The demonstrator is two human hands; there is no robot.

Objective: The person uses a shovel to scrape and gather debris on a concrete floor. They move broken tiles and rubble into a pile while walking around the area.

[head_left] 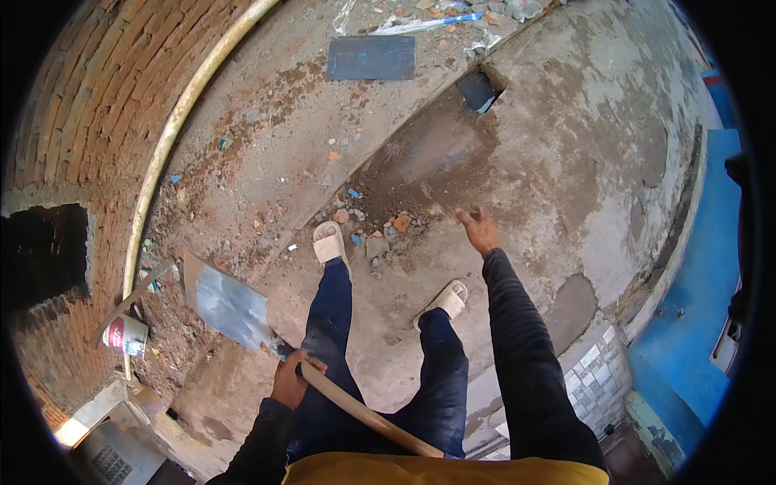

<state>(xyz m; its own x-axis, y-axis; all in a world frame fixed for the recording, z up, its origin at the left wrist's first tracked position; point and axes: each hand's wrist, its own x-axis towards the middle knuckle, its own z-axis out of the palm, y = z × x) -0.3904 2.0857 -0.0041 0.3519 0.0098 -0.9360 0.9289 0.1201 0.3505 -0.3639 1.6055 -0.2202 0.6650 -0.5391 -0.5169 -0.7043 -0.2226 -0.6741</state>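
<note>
My left hand (291, 380) grips the wooden handle of a shovel (364, 414) low down, close to the blade. The wide metal blade (230, 305) points to the left, its surface shiny and worn. From there the handle runs back toward my body on the right. My right arm reaches forward with my right hand (480, 231) stretched out above the floor, its fingers apart and nothing in them. To the left of that hand lies a small heap of broken brick, stones and dirt (380, 230), just ahead of my sandalled feet.
A square hole (479, 90) is sunk in the concrete farther ahead. Beyond it at left lies a dark rectangular sheet (370, 58). Scattered rubble borders a brick wall (121, 73) and a long pale pipe (174, 121). A small bucket (125, 335) stands left; a blue panel (687, 283) is right.
</note>
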